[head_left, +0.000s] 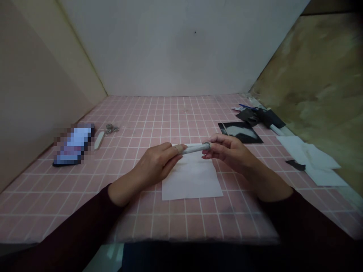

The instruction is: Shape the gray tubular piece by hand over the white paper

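- The roll, white and slim, is held in the air above the far part of the sheet, tipped slightly so its right end is higher.
- The left hand grips the roll's left end between thumb and fingers, probably to steady it and stop it loosening.
- The right hand has its fingertips drawn in narrow around the other end, where a grey band shows; this looks like a light hold, perhaps leaving the left hand to do the steadying. The fingers hide just how the band sits.
- The sheet lies flat beneath the roll, squared to the person, perhaps as a working surface; hands and roll cover part of its far edge.
- Left of the sheet, well apart, are the phone, its face blurred, a pale stick just beside it, and grey rings a little beyond.
- Right of the sheet and farther off lies the black card, close behind the right hand, which could brush it if drawn back.
- Beyond that card are black scraps and a blue pen.
- Well right of the sheet, white papers overlap, with a dark strip at their near edge.
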The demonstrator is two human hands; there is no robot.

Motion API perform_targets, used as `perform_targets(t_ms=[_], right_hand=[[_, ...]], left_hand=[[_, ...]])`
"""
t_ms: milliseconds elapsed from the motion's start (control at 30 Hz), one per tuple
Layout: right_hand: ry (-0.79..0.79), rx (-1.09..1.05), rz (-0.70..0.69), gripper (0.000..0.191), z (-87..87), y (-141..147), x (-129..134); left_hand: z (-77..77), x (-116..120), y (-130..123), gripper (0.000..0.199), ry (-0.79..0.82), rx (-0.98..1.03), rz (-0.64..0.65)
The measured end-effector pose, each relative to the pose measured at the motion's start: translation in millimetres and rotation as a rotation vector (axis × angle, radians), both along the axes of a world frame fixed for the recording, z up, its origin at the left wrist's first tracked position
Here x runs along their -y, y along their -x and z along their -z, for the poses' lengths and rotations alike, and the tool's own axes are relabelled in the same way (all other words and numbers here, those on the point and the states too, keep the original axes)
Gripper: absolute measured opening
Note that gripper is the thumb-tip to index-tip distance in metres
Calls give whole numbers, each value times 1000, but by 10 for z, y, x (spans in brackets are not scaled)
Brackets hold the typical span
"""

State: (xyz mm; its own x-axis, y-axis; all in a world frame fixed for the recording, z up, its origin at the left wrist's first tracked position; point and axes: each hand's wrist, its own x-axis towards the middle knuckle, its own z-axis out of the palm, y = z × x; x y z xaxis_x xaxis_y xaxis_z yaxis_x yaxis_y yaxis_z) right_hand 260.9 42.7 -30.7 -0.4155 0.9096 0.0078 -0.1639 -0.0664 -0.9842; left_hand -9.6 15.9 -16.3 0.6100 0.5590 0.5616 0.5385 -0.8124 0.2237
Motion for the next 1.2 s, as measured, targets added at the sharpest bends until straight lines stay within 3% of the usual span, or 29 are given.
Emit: perform_targets(t_ms=[133, 333, 667, 1200], right_hand=[[92, -4, -8, 26, -4, 4, 4], [97, -3, -23, 33, -38, 16, 25], [67, 39, -14, 28, -51, 43, 32], [-65, 124, 39, 28, -36, 83, 55]], left_hand=[[-3, 18, -4, 32, -48, -57, -42], [-2, 29, -21, 28, -68, -50, -50], [16, 42, -22, 30, -113, -115, -86], [-39, 106, -106, 22, -371, -204, -117]])
